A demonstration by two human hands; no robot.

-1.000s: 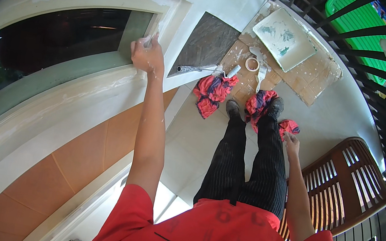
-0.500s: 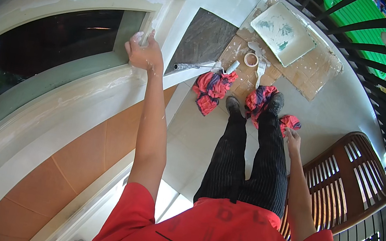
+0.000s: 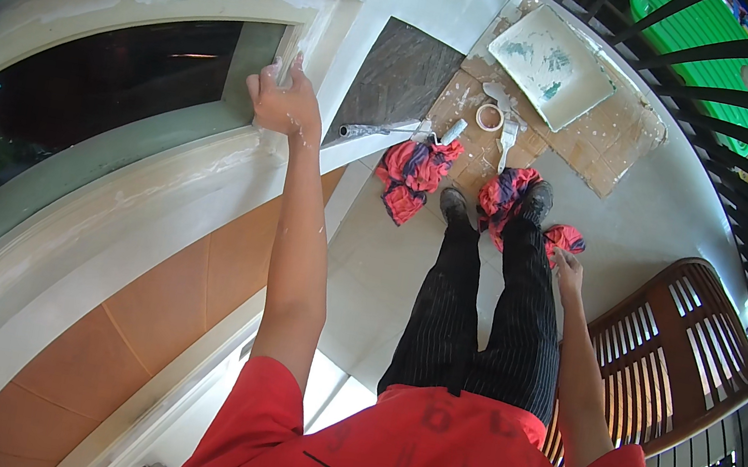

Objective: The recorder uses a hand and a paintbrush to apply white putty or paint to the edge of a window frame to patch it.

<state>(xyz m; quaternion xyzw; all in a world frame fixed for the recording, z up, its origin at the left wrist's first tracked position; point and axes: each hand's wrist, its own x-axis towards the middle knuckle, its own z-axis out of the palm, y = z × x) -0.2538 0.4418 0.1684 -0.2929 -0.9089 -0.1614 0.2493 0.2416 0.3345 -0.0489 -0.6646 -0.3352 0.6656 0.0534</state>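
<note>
My left hand point(image 3: 283, 102) is raised at the white-patched window frame point(image 3: 321, 35), its fingers curled at the inner edge beside the dark pane point(image 3: 125, 77). White residue coats the fingertips; whatever may be between them is too small to name. My right hand point(image 3: 567, 272) hangs beside my right thigh near a red patterned cloth point(image 3: 562, 234), its fingers curled, with any held item unclear. Two more bunched red cloths point(image 3: 412, 176) lie by my shoes.
Paint-spattered cardboard point(image 3: 616, 155) holds a white tray point(image 3: 550, 61), tape roll point(image 3: 489, 115), brush point(image 3: 505, 147) and roller point(image 3: 454, 132). A pole point(image 3: 363, 131) lies left of them. A slatted wooden bench point(image 3: 670, 339) stands right, below dark railings point(image 3: 709, 93) and a green plastic item point(image 3: 682, 18).
My left hand has shifted slightly left since a second ago, with the index finger now more raised along the frame edge. My right hand stays nearly still.
</note>
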